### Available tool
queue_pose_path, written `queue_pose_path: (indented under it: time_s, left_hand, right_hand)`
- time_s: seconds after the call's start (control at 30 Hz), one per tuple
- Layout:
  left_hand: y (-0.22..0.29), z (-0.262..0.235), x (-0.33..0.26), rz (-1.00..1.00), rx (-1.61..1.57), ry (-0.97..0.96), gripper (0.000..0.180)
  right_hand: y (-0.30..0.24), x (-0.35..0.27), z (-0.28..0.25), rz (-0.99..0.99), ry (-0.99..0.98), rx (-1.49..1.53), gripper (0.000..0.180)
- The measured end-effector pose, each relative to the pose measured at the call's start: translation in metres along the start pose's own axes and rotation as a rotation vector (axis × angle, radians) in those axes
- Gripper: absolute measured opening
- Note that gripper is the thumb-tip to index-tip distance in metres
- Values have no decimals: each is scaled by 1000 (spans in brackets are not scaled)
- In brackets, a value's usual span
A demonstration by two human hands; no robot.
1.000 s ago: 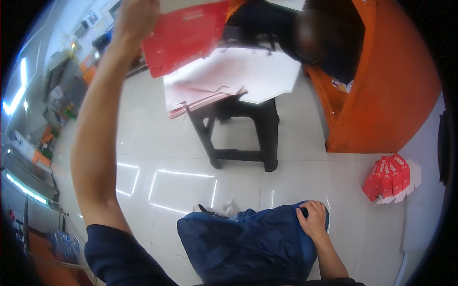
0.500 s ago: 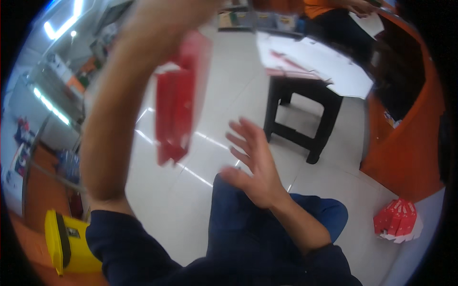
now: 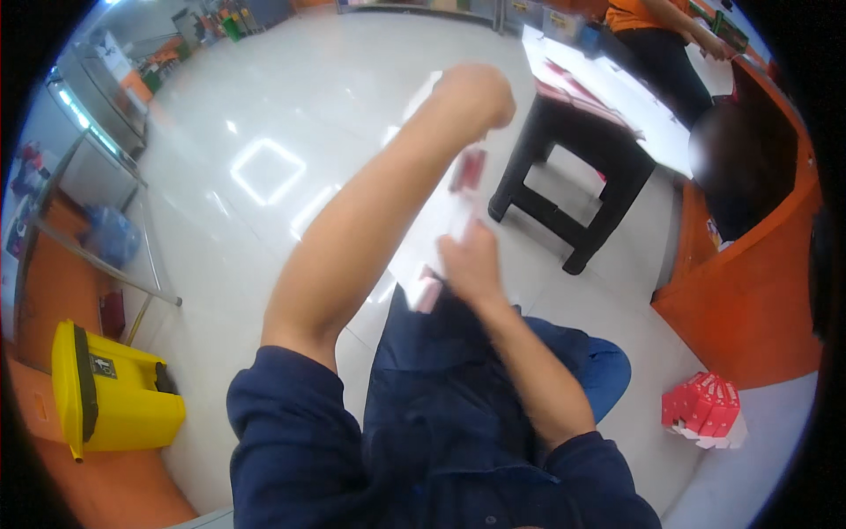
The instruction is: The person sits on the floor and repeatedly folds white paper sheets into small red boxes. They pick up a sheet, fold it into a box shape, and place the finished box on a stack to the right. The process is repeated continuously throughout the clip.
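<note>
Between my hands is a folded piece of cardboard (image 3: 428, 231), white on the face toward me, with red and pinkish flaps along its right side. It is partly smeared by motion. My left hand (image 3: 480, 95) is closed at its far end, the fingers mostly hidden beneath the back of the hand. Lower down, my right hand (image 3: 471, 260) grips its right edge near the bottom flap. The piece hangs above the floor, just beyond my knees.
A black stool (image 3: 577, 181) ahead on the right bears a stack of flat white and red cardboard sheets (image 3: 608, 84). Red folded boxes (image 3: 702, 407) sit low at right beside an orange counter (image 3: 749, 309). At left stands a yellow bin (image 3: 132, 397). Another person (image 3: 656, 44) works at far right.
My left hand has swung right and down with the cardboard, whose white face now shows instead of the red one. My right hand, open before, has closed on it. The view has shifted.
</note>
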State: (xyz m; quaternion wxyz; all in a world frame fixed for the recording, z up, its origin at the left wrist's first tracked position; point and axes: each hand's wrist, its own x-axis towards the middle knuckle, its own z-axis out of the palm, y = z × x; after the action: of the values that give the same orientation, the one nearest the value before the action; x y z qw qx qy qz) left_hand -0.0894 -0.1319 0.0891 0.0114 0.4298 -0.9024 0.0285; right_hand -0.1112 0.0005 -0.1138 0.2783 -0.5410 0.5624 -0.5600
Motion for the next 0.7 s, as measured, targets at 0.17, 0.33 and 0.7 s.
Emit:
queue_pose_path:
  time_s: [0.17, 0.33, 0.7]
  left_hand:
    - [0, 10, -26, -52, -376, -305, 56]
    - [0, 127, -171, 305, -224, -783, 83]
    - [-12, 231, -283, 457, -417, -351, 50]
  right_hand:
    - [33, -14, -105, 323, -327, 273, 33]
    - [161, -12, -101, 503, -731, 132, 45]
    - [74, 88, -37, 320, -964, -335, 55]
